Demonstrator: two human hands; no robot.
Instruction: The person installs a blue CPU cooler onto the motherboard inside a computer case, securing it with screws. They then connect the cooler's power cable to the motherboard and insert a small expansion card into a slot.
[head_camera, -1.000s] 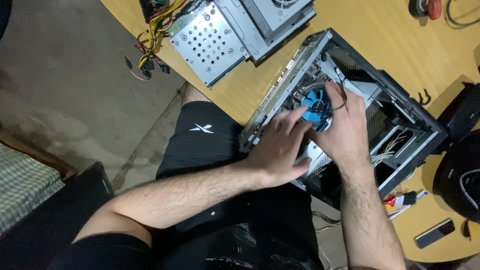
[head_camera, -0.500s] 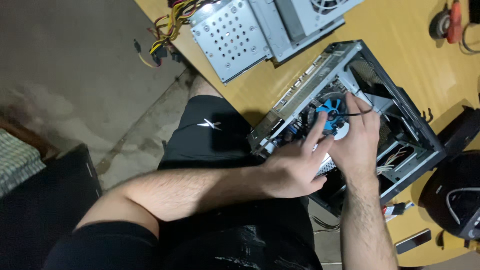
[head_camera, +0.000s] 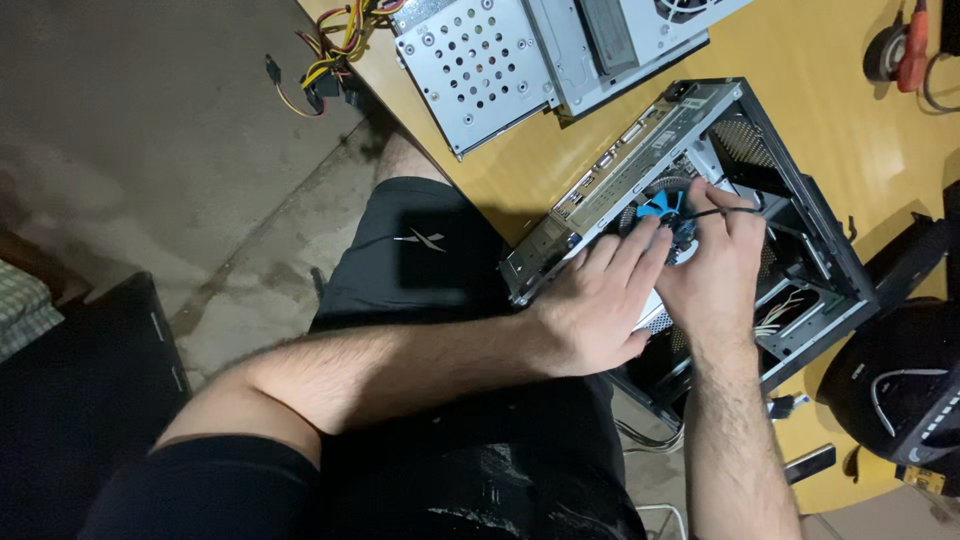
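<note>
Both hands work inside the open computer case (head_camera: 700, 230) on the table (head_camera: 820, 60). The left hand (head_camera: 590, 310) rests fingers on the blue cooler fan (head_camera: 662, 206), still seated in the case; the right hand (head_camera: 715, 260) pinches its black cable (head_camera: 722, 211). A removed drive cage (head_camera: 480, 60) lies nearby.

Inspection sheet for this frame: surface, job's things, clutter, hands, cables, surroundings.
Surface: yellow wooden table, edge running diagonally.
Job's things: open computer case at the table edge; blue cooling fan inside it.
Clutter: perforated metal drive cage and a grey metal unit behind the case; black bag on the right; red-handled tool at top right.
Hands: left hand rests on the case, fingers reaching the fan; right hand at the fan, black wire over its fingers.
Cables: yellow, red and black bundle hanging off the table.
Surroundings: concrete floor; person seated, black shorts.
</note>
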